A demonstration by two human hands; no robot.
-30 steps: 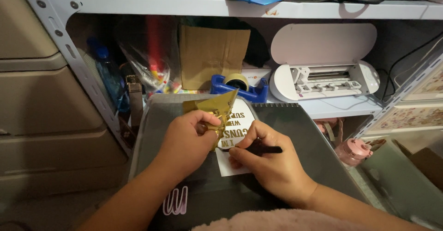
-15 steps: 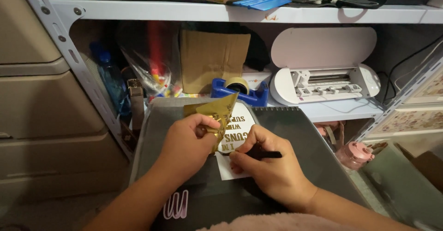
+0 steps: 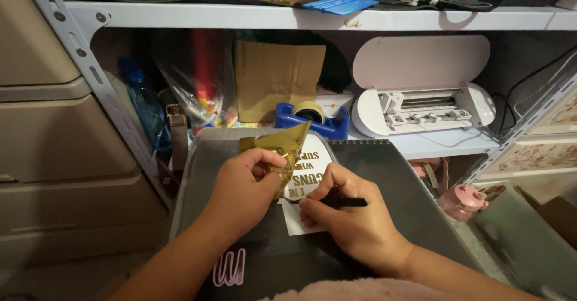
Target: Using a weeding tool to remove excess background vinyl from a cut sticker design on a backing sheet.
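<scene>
Your left hand (image 3: 243, 190), in the middle of the frame, has its fingers closed on a strip of gold foil (image 3: 282, 147) that peels up and away from the white sheet (image 3: 306, 175) with gold lettering. Your right hand (image 3: 351, 220), just right of it, grips a thin black tool (image 3: 345, 202) with its fingers curled shut, resting on the sheet's lower edge. The sheet lies on a dark grey mat (image 3: 390, 181) at centre frame.
</scene>
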